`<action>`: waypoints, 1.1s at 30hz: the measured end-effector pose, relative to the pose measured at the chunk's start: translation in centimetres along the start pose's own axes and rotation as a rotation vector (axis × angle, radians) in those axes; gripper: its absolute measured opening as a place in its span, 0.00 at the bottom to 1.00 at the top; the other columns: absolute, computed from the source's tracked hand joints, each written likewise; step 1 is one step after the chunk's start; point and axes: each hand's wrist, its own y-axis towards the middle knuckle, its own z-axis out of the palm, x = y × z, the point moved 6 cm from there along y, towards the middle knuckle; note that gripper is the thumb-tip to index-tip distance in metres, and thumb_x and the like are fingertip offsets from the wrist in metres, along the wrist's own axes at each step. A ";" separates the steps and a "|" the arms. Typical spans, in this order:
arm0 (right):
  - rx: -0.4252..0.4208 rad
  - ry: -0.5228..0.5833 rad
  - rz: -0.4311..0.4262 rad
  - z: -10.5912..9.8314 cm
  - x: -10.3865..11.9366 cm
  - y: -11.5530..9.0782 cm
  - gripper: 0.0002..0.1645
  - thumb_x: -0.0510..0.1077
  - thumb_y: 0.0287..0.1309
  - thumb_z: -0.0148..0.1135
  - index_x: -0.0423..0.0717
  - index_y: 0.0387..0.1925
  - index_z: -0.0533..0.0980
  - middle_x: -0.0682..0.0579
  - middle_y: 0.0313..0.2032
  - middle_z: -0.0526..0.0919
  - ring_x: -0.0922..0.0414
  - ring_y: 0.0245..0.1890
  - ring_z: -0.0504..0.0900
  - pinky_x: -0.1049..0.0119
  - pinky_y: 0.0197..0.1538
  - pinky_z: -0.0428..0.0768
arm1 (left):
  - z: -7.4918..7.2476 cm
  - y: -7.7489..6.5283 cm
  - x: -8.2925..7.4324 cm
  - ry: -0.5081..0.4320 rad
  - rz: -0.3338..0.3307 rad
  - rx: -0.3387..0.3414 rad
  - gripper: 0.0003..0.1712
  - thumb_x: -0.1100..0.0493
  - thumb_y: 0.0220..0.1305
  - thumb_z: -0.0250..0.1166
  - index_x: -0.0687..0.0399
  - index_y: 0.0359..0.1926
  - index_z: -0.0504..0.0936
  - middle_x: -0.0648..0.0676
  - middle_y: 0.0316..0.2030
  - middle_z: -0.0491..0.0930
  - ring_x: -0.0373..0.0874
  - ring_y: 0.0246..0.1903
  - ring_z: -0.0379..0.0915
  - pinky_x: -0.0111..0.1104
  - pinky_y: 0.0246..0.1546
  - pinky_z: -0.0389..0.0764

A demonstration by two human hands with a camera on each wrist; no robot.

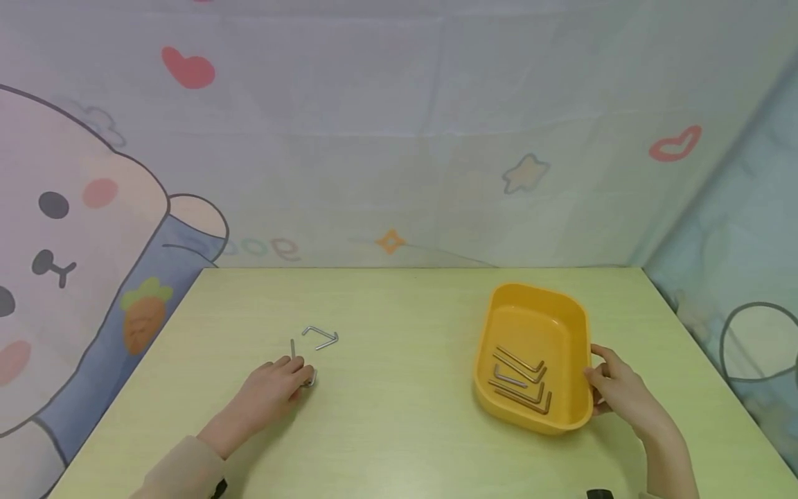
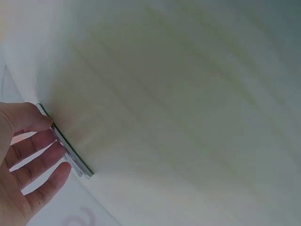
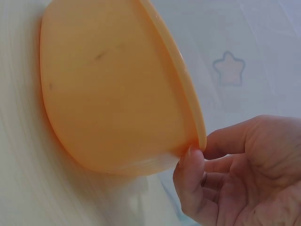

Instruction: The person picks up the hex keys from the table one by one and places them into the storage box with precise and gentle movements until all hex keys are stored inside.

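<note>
At the left of the table, my left hand (image 1: pixel 271 388) pinches a silver hex key (image 2: pixel 70 148) between thumb and fingers, low over the surface. In the head view the fingers hide most of it. A straight metal end (image 1: pixel 293 348) shows past the fingertips, and a bent piece (image 1: pixel 313 379) beside them. Just beyond lie loose L-shaped hex keys (image 1: pixel 323 333). On the right, my right hand (image 1: pixel 623 391) holds the rim of a yellow plastic tray (image 3: pixel 113 89), thumb and finger pinching its edge. Several hex keys (image 1: pixel 511 380) lie inside the tray, toward its near end.
The pale wooden table (image 1: pixel 399 416) ends at a hanging printed cloth (image 1: pixel 399 138) along the back. Similar cloth borders the left and right sides. Bare tabletop lies between the left hand and the tray.
</note>
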 end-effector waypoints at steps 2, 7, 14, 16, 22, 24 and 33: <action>-0.002 0.001 -0.002 0.0 0.0 0.0 0.36 0.42 0.72 0.41 0.30 0.72 0.40 0.43 0.36 0.73 0.58 0.29 0.77 0.64 0.32 0.83 | 0.0 0.0 0.0 0.011 0.012 -0.004 0.16 0.66 0.44 0.73 0.50 0.35 0.78 0.47 0.30 0.75 0.41 0.28 0.70 0.28 0.22 0.67; -0.003 0.007 -0.003 0.0 0.1 -0.1 0.36 0.41 0.72 0.41 0.30 0.72 0.41 0.44 0.35 0.73 0.58 0.28 0.77 0.64 0.31 0.83 | 0.1 0.2 -0.1 0.023 0.028 0.001 0.15 0.65 0.45 0.73 0.51 0.35 0.78 0.48 0.29 0.75 0.42 0.27 0.71 0.29 0.21 0.67; -0.008 -0.002 -0.002 -0.1 0.0 -0.1 0.36 0.42 0.72 0.40 0.30 0.72 0.41 0.44 0.35 0.73 0.58 0.28 0.77 0.64 0.31 0.83 | 0.0 0.4 -0.3 0.017 0.031 0.023 0.14 0.66 0.47 0.72 0.51 0.35 0.78 0.48 0.29 0.75 0.43 0.28 0.73 0.29 0.21 0.68; -0.009 -0.005 -0.005 -0.1 0.0 -0.1 0.36 0.42 0.73 0.40 0.30 0.72 0.41 0.44 0.35 0.73 0.58 0.28 0.77 0.64 0.31 0.83 | 0.0 0.4 -0.3 0.018 0.038 0.025 0.14 0.66 0.47 0.72 0.52 0.35 0.78 0.48 0.29 0.76 0.43 0.29 0.73 0.29 0.22 0.69; -0.012 -0.008 0.000 -0.2 0.0 0.0 0.36 0.42 0.72 0.41 0.30 0.72 0.41 0.44 0.35 0.73 0.59 0.28 0.77 0.65 0.31 0.82 | 0.1 0.5 -0.3 0.025 0.061 0.024 0.15 0.68 0.45 0.71 0.52 0.35 0.78 0.49 0.29 0.76 0.43 0.28 0.74 0.30 0.22 0.71; -0.011 -0.009 -0.002 -0.2 0.0 0.0 0.36 0.42 0.72 0.40 0.29 0.72 0.41 0.44 0.35 0.73 0.58 0.28 0.77 0.65 0.31 0.82 | 0.1 0.5 -0.2 0.026 0.067 0.025 0.16 0.68 0.44 0.71 0.52 0.35 0.77 0.49 0.29 0.76 0.43 0.28 0.74 0.30 0.22 0.71; -0.015 -0.013 -0.002 0.0 0.0 0.0 0.36 0.41 0.72 0.41 0.30 0.72 0.42 0.43 0.35 0.73 0.58 0.28 0.77 0.65 0.31 0.83 | 0.3 0.4 -0.1 -0.015 0.023 0.065 0.17 0.69 0.44 0.70 0.52 0.35 0.76 0.47 0.27 0.72 0.42 0.26 0.68 0.29 0.21 0.66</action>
